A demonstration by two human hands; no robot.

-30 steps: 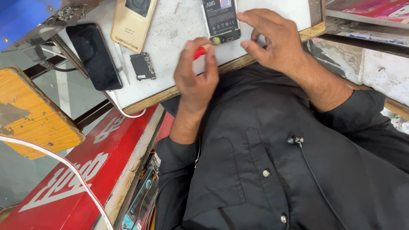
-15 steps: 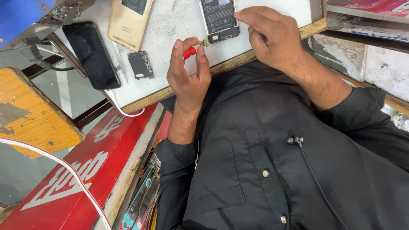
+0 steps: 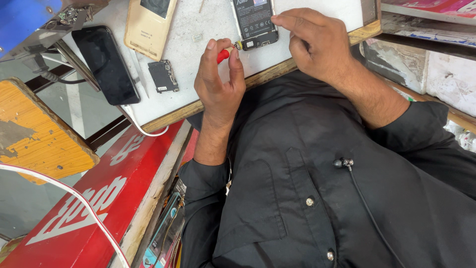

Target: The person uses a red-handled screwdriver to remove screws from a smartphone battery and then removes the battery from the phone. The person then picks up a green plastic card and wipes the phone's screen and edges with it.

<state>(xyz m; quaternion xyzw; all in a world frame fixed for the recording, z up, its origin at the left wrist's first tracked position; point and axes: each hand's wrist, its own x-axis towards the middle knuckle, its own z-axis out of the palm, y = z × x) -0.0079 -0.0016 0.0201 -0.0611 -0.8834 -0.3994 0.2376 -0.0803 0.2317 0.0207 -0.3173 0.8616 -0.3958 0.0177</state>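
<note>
Screwdriver [image 3: 224,53]: red handle, tip at the phone's bottom edge.
Phone [image 3: 254,22]: opened, back up, flat on white worktop.

Screwdriver [image 3: 224,54]: red handle, metal tip
Opened phone [image 3: 255,22]: black inside, dark battery with white print
Phone [image 3: 105,64] at left: glossy black
Case [image 3: 148,25]: pale gold, dark window
Small board [image 3: 163,76]: black with a white label
Table [image 3: 198,25]: white, scuffed with grey specks, light wooden edge
Shirt [image 3: 307,188]: plain black, silver buttons
Earphone [image 3: 343,162]: silver bud, black cord
Stool [image 3: 34,134]: yellow-orange, worn grey patches
Sign [image 3: 74,208]: red with white lettering
Cable [image 3: 74,198]: white
Box [image 3: 20,17] at top left: blue
</note>
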